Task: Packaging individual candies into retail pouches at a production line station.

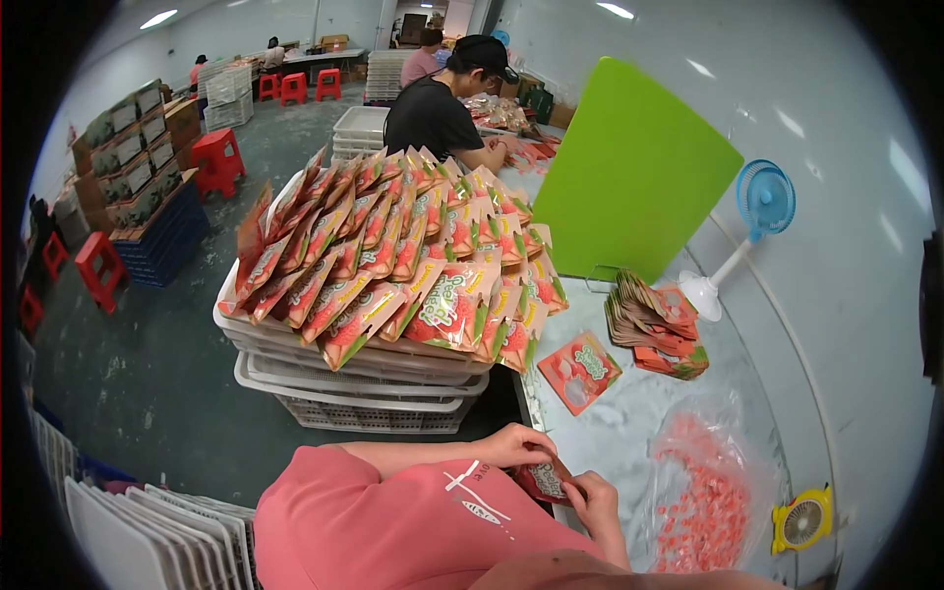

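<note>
At the table's near edge, close to my body, both hands hold one red pouch [540, 480]. My left hand [518, 445] is closed on its upper left part, and my right hand [596, 501] pinches its right side. Fingers cover some of the pouch, so I cannot tell whether its top is sealed. Beyond it a flat red pouch [580, 372] lies on the marbled table [629, 423]. Right of that is a stack of similar pouches [654, 329]. A clear plastic bag [703, 492] with many small red pieces lies to the right of my right hand.
Stacked white crates [364, 398] stand left of the table, the top one heaped with filled pouches [393, 236]. A green board [634, 172] stands upright at the back, near a blue fan [765, 197]. A small yellow fan [803, 521] sits right. A person in black [428, 118] works beyond.
</note>
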The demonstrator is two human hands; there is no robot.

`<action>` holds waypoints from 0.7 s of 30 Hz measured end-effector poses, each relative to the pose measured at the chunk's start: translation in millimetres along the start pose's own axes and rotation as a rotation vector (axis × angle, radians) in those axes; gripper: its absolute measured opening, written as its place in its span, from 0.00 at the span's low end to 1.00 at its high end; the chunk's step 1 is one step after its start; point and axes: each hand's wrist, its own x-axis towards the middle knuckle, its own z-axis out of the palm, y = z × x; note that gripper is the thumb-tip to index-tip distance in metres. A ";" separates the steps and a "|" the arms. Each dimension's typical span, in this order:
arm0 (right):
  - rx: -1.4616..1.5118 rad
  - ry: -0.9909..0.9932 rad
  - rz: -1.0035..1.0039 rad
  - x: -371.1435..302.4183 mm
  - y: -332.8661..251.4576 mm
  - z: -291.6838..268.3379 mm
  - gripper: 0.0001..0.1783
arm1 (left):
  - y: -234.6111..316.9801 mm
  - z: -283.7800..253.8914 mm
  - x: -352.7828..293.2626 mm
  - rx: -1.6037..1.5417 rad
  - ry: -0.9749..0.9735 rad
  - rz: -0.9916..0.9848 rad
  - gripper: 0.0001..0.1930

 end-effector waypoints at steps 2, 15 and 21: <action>-0.056 0.018 -0.057 -1.4 -2.2 -0.5 0.07 | -2.3 -0.6 -0.3 -0.105 -0.037 0.020 0.10; -0.095 -0.013 -0.054 -6.1 -6.7 -1.9 0.06 | -5.2 -7.3 -1.1 -0.013 -0.184 -0.158 0.08; -0.069 -0.025 -0.046 -4.2 -7.1 7.9 0.04 | -11.3 2.5 -0.7 0.067 -0.302 -0.109 0.10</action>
